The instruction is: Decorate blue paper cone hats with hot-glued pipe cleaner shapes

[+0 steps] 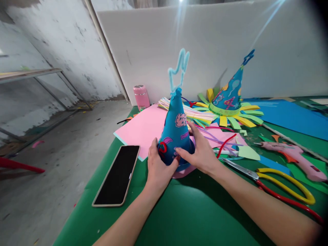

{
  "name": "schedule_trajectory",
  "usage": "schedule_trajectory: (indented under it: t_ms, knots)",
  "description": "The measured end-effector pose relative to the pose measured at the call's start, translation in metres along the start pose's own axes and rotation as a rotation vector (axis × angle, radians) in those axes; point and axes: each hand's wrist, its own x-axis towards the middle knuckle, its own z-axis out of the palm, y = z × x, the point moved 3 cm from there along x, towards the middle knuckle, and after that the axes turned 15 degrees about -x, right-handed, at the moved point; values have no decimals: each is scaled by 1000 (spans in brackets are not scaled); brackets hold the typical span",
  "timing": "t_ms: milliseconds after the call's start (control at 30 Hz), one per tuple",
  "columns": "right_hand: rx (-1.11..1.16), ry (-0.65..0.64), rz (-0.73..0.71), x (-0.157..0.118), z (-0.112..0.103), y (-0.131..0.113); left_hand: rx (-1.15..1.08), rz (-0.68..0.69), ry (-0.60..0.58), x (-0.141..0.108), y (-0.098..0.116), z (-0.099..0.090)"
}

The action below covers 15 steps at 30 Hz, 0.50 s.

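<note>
A blue paper party hat (174,124) stands upright between my hands, with pink and purple cutouts and a red curl on its side. A light blue pipe-cleaner crown (170,75) rises from its tip. Around the hat's lower left side curls my left hand (159,167), its thumb on the front. My right hand (201,150) grips the lower right side, thumb also on the front. The two thumbs nearly meet. Part of the hat's brim is hidden behind my hands, and some pink paper shows beneath it.
A phone (118,176) lies left of the hat, near the green table's (200,215) edge. Scissors (258,176) and a pink glue gun (294,155) lie at right. Behind are a pink bottle (141,97), pink paper (143,126), pipe cleaners (189,112) and a second party hat (229,92).
</note>
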Motion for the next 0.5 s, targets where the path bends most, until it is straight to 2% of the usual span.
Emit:
schedule_trajectory:
  t_ms: [167,267,367,500]
  knots:
    - [227,-88,-7,-5,-5,12,14,34,-16,-2,-3,-5]
    - [395,-98,86,-11,-10,25,51,38,-32,-5,-1,-8]
    - [424,-57,160,-17,-15,34,8,23,-39,-8,5,-11]
    - [418,-73,138,-24,-15,38,-165,-61,31,-11,8,-17]
